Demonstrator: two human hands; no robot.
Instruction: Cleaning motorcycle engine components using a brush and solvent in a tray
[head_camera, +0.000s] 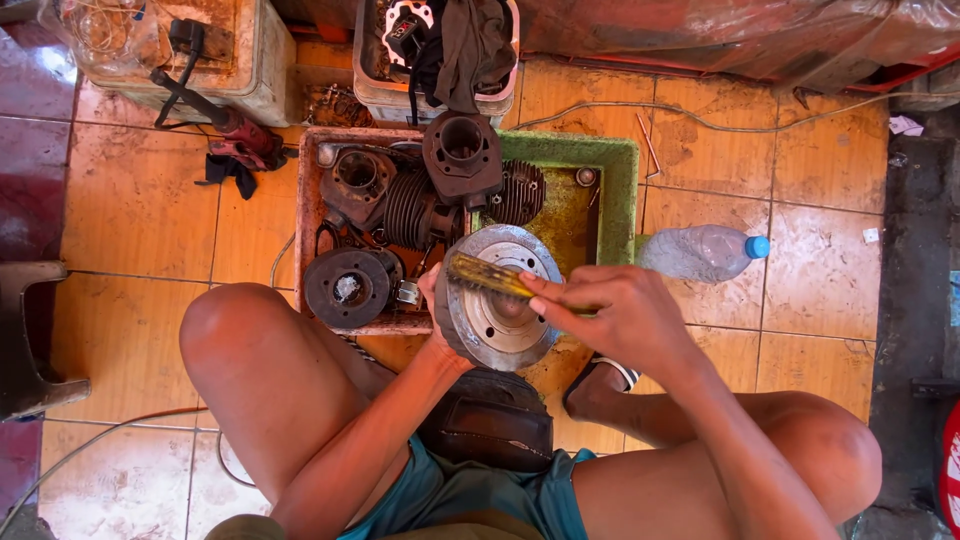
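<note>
The person sits low over a tiled floor, knees spread, and works between them. The left hand grasps a round metal engine part, a grey disc with a raised hub, by its left edge; only the thumb and a bit of palm show, the other fingers are hidden behind the disc. The disc is tilted so that its face looks up toward the camera. The right hand is closed around the handle of a small brush with yellowish bristles. The long axis of the brush runs from right to left, slightly toward the far side, and its bristle end lies on the upper part of the disc face, touching it. So the disc is directly left of the right hand and just right of the left hand, between the two, and the left hand is the nearer one because it holds it.

Just behind the disc stands a tray with a green rim, holding dark finned cylinders and other oily parts. A clear plastic bottle with a blue cap lies on the floor to the right of the tray, near the right hand but apart from it
</note>
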